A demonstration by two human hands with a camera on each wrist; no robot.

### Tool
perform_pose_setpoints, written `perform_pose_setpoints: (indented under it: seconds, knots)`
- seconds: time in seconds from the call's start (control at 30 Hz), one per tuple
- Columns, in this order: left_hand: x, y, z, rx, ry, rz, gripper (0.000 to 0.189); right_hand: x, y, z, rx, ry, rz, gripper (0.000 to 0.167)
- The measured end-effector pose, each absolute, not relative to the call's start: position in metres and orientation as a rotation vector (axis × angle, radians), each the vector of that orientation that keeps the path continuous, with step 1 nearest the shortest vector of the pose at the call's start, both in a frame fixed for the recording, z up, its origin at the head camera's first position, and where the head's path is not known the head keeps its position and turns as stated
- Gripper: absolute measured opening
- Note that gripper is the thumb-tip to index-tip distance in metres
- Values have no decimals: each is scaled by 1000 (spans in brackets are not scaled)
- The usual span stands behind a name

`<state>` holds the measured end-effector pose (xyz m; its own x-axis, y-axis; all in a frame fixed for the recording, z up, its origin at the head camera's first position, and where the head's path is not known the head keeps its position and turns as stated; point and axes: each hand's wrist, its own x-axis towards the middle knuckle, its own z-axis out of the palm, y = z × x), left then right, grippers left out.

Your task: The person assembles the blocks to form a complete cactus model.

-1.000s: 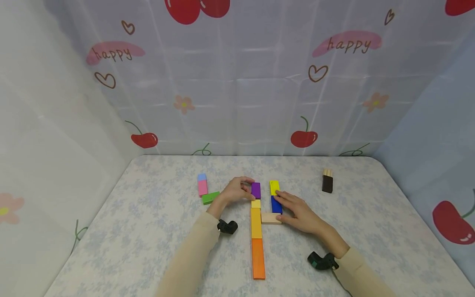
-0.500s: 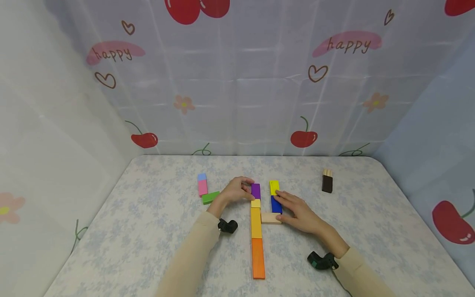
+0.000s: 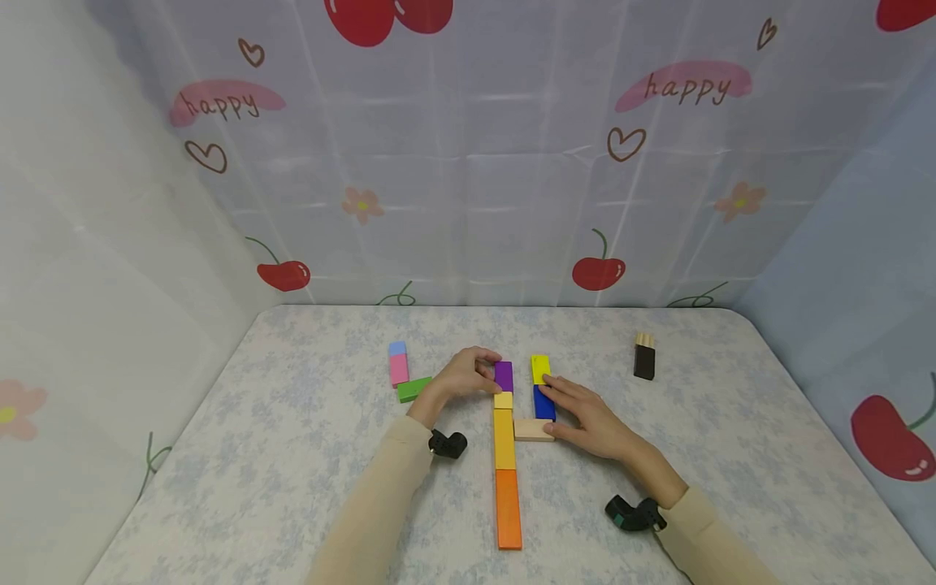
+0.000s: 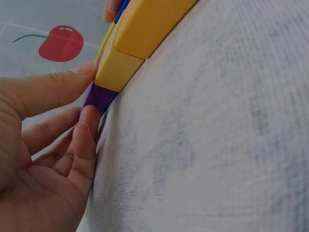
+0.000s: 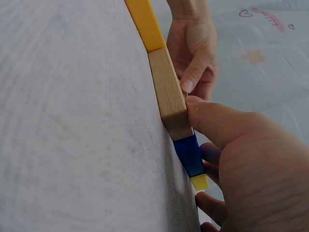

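Note:
In the head view, my left hand (image 3: 459, 376) pinches a purple block (image 3: 504, 376), its thumb near the seam with a pale yellow block (image 3: 503, 400). Below these, a golden-yellow block (image 3: 504, 439) and an orange block (image 3: 508, 510) continue the straight column. A plain wooden block (image 3: 534, 431) juts right from the golden one. Above its right end lie a blue block (image 3: 543, 402) and a bright yellow block (image 3: 539, 367), end to end. My right hand (image 3: 595, 418) touches this branch with spread fingers, the thumb against the wooden block. The right wrist view shows that thumb (image 5: 212, 118) closely.
Left of the column lie a green block (image 3: 413, 390), a pink block (image 3: 398, 370) and a light blue block (image 3: 397, 348). A dark block (image 3: 644, 361) with several pale sticks or blocks at its top lies far right. A curtain (image 3: 468, 236) hangs behind the table.
The purple block has shifted very slightly toward the pale yellow block under my left hand. My right hand and the other blocks stay in place.

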<state>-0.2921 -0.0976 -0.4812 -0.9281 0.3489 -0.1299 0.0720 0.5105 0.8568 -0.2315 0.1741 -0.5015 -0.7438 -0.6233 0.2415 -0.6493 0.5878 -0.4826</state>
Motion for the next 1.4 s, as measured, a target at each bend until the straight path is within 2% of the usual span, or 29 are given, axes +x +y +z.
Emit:
perform_pose_setpoints:
  seconds: [0.3,1.4]
  knots:
    - [-293,-96,-484,358,2526,1358,47,-231,174,-500,1093,-2774,872,62]
    - [-287,-97,-482,347,2570,1349,48,-232,173,-502,1081,-2791,869,62]
